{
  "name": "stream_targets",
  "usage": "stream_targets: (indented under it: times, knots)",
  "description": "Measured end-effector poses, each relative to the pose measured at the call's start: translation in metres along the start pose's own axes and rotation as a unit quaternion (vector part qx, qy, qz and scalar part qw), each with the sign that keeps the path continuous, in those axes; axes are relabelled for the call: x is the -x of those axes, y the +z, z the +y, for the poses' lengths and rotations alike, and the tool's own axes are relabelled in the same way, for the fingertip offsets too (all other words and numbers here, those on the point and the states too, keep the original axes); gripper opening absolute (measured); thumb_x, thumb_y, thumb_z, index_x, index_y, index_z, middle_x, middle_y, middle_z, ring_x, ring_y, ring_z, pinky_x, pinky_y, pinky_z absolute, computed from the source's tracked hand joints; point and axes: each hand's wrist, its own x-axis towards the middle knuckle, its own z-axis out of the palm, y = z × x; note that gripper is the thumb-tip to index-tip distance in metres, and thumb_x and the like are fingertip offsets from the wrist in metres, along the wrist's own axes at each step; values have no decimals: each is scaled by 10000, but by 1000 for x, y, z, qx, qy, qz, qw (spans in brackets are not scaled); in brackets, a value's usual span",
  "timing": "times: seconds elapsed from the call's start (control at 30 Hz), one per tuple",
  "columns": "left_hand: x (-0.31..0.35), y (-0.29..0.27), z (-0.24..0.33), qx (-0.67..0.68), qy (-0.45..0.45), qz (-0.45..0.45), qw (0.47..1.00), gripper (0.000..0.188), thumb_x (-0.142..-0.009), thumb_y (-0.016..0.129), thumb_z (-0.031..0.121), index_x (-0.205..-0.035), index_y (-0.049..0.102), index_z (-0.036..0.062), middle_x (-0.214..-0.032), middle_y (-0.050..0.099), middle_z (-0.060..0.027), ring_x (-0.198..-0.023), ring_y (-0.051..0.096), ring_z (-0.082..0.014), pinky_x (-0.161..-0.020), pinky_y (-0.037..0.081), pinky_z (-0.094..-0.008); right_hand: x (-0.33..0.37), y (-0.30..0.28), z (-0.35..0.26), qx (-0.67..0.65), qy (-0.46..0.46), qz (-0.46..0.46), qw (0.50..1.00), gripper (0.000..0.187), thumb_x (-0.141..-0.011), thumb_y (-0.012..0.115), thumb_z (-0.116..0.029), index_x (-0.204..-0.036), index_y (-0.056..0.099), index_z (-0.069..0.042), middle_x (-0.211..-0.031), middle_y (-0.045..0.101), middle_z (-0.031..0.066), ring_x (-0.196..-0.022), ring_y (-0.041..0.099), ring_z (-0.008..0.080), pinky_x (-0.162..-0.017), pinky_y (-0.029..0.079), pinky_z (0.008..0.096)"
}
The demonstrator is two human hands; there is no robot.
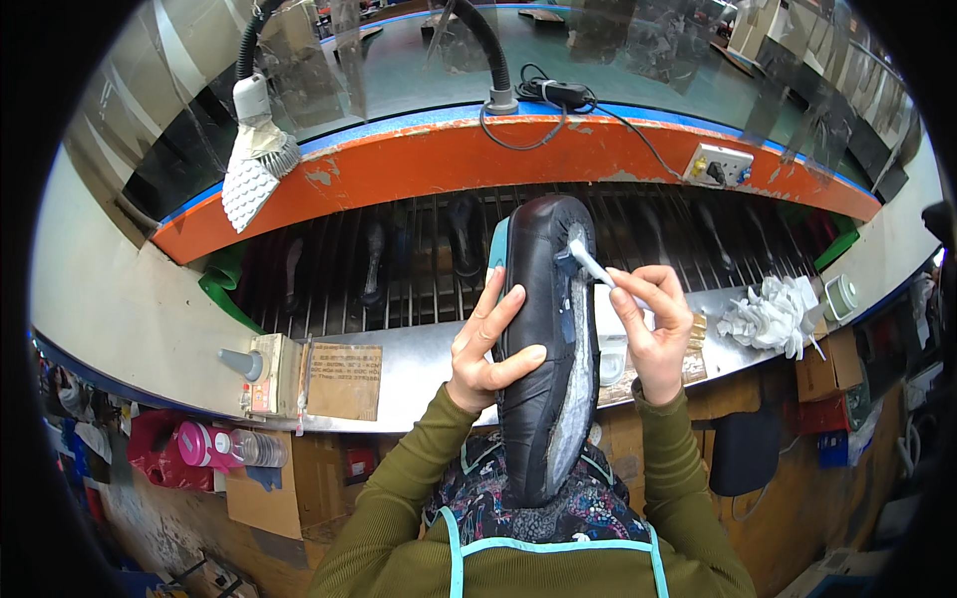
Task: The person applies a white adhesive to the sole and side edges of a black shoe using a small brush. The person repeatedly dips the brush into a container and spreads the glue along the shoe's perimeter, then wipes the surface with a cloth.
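A black shoe upper (538, 299) stretched over a last lies lengthwise in front of me, its grey-white underside edge turned to the right. A strip of the teal last (499, 244) shows at its upper left. My left hand (490, 349) grips the upper from the left side, fingers and thumb spread across the black surface. In my right hand (653, 324) is a slim white brush (590, 261), pinched between thumb and fingers. Its head touches the bottom edge near the upper's far end. The bristles are too small to make out.
Behind the upper runs a rack of metal bars (419, 259) with dark shoe parts beneath, below an orange beam (419, 149). A lamp (261, 164) hangs at left. Crumpled white cloths (773, 317) lie right; a cardboard piece (344, 381) and box (271, 374) sit left on the metal ledge.
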Motion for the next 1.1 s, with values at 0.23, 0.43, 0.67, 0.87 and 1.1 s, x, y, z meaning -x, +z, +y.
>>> stream_targets:
  times: [0.23,0.43,0.67,0.87,1.1]
  knots:
    - [-5,-9,8,5,-26,-14,1000,386,-737,746,132,-1065,595,269,-1326,532,-194,-1200,501,-515,-943,517,-518,-29,-4,-4,132,-115,36,984,227,-790,748,-54,-1007,753,-120,-860,561,11,-668,501,95,-602,395,244]
    - [-6,-12,2,-43,21,-27,998,372,-748,735,142,-1066,594,277,-1321,537,-186,-1189,511,-514,-907,547,-499,-27,-13,1,90,-75,-33,993,229,-761,772,-83,-983,758,-133,-853,570,-5,-689,506,116,-695,383,276]
    - [-6,-10,-7,-46,45,-20,998,339,-732,734,133,-1029,625,257,-1307,551,-199,-1200,506,-509,-945,513,-521,-19,-20,5,98,-63,-71,991,220,-753,773,-113,-971,761,-136,-841,583,-8,-702,514,122,-710,359,282]
    - [-7,-10,-13,-54,32,-18,998,308,-723,739,142,-992,638,251,-1300,555,-206,-1196,508,-511,-955,504,-525,-11,-23,3,102,-43,-96,989,210,-759,768,-133,-968,763,-144,-844,593,-11,-711,524,114,-739,321,284]
    - [-11,-9,-20,-55,26,-8,998,287,-719,741,146,-973,642,237,-1293,557,-222,-1199,504,-514,-964,494,-527,-6,-23,2,93,-34,-108,989,202,-760,767,-146,-962,766,-156,-846,603,-7,-711,528,111,-761,300,302]
